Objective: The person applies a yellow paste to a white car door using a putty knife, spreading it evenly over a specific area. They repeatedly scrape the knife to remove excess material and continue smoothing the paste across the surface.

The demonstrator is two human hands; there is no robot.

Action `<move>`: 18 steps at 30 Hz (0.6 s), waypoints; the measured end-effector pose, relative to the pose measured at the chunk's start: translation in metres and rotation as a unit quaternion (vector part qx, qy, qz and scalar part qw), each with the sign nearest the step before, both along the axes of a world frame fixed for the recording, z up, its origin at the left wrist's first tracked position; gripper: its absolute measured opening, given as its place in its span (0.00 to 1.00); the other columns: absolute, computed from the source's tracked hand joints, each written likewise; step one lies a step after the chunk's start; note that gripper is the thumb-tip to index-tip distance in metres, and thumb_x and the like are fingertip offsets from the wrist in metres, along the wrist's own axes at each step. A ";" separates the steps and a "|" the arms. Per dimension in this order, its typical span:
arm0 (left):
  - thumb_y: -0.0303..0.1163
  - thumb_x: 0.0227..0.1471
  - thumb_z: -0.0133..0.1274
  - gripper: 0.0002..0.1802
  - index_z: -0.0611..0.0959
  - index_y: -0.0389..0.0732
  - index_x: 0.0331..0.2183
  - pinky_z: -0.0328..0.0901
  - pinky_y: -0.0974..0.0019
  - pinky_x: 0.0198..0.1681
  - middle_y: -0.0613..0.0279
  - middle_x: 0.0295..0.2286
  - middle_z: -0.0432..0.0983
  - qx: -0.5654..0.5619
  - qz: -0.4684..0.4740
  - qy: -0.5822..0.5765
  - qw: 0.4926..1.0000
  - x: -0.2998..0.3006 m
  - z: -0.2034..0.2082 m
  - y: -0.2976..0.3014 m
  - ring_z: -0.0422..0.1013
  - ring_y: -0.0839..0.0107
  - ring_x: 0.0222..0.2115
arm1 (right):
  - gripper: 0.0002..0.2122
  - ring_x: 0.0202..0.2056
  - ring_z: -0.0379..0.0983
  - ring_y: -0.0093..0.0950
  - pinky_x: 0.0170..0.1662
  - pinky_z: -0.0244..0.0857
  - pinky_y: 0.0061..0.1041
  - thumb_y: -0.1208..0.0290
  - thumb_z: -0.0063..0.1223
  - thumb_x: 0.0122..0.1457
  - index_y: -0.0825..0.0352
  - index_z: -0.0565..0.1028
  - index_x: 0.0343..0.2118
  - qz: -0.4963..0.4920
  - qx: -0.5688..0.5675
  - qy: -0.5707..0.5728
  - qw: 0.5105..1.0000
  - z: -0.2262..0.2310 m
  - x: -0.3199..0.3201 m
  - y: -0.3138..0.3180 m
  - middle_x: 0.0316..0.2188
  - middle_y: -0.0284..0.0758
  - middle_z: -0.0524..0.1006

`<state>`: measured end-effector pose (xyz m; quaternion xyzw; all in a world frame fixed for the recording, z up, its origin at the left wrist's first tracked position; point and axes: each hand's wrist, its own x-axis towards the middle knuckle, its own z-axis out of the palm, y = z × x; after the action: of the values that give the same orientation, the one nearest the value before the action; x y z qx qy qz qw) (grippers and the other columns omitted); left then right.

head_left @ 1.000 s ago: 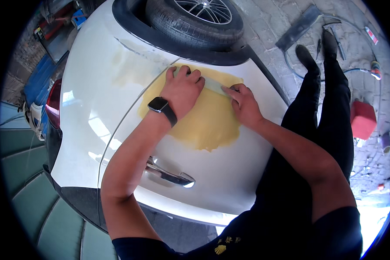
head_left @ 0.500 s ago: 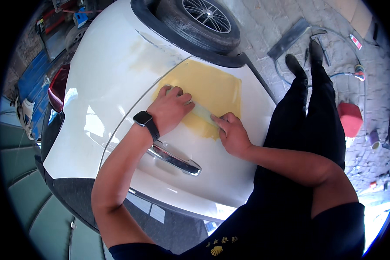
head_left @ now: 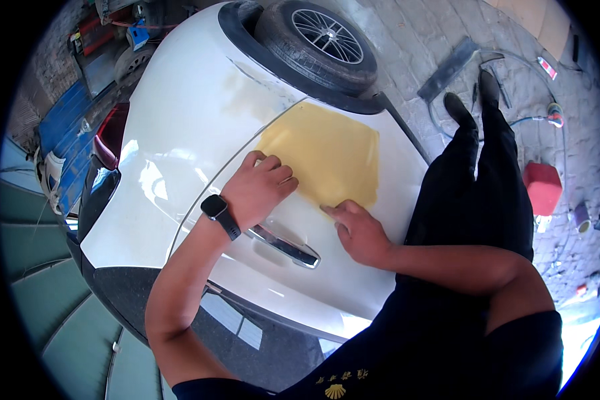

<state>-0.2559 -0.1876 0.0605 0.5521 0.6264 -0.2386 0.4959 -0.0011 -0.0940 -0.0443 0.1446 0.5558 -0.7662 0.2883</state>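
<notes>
A smooth yellow filler patch (head_left: 330,153) covers part of the white car door (head_left: 300,300). At its edge nearest the chrome door handle (head_left: 283,247), my left hand (head_left: 257,190) curls its fingers in a grip. My right hand (head_left: 363,233) pinches at the patch's lower corner, thumb and fingers together. Between them they hold a long pale flat spreader, which shows plainly in the earlier frame but is now almost hidden, seemingly edge-on. A dark watch (head_left: 215,207) sits on my left wrist.
Beyond the patch are the wheel (head_left: 327,40) and a scraped, dull area (head_left: 253,93) on the rear panel. On the paved floor at right lie a dark board (head_left: 447,69), a hammer (head_left: 503,83), a hose with a round tool (head_left: 555,115), and a red box (head_left: 542,189).
Both hands have drawn down across the patch toward the door handle. The spreader, flat on the filler before, has turned almost out of sight. The whole view has shifted slightly.
</notes>
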 end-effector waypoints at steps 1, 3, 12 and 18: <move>0.25 0.53 0.54 0.19 0.86 0.45 0.47 0.63 0.56 0.59 0.69 0.41 0.80 0.032 -0.001 0.009 0.999 0.001 -0.010 0.006 0.72 0.66 0.49 | 0.22 0.48 0.76 0.40 0.52 0.72 0.39 0.82 0.49 0.63 0.59 0.79 0.59 -0.028 0.030 0.011 0.999 -0.013 0.001 0.006 0.44 0.40 0.75; 0.25 0.53 0.54 0.18 0.87 0.45 0.46 0.64 0.58 0.57 0.68 0.40 0.81 0.026 0.015 0.008 1.000 -0.001 -0.036 0.019 0.73 0.66 0.49 | 0.23 0.48 0.76 0.40 0.52 0.72 0.38 0.83 0.49 0.63 0.59 0.79 0.59 -0.065 0.058 0.029 0.996 -0.045 0.002 0.019 0.45 0.39 0.76; 0.20 0.50 0.53 0.17 0.90 0.42 0.40 0.74 0.49 0.47 0.55 0.36 0.85 0.084 0.085 0.014 0.993 -0.010 -0.170 0.085 0.79 0.52 0.43 | 0.19 0.47 0.77 0.46 0.53 0.71 0.40 0.84 0.47 0.61 0.64 0.81 0.53 -0.140 0.119 0.072 0.980 -0.197 0.006 0.065 0.44 0.43 0.78; 0.22 0.52 0.55 0.15 0.89 0.42 0.41 0.74 0.48 0.47 0.53 0.39 0.85 0.028 0.061 0.034 0.997 0.004 -0.220 0.100 0.80 0.49 0.43 | 0.14 0.48 0.77 0.48 0.53 0.71 0.41 0.82 0.48 0.62 0.67 0.80 0.48 -0.089 0.118 0.102 0.984 -0.268 0.002 0.073 0.44 0.44 0.79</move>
<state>-0.2520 -0.0873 -0.1596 0.5187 0.6815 -0.2086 0.4723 0.0005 -0.0213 -0.3128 0.1473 0.6537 -0.7287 0.1414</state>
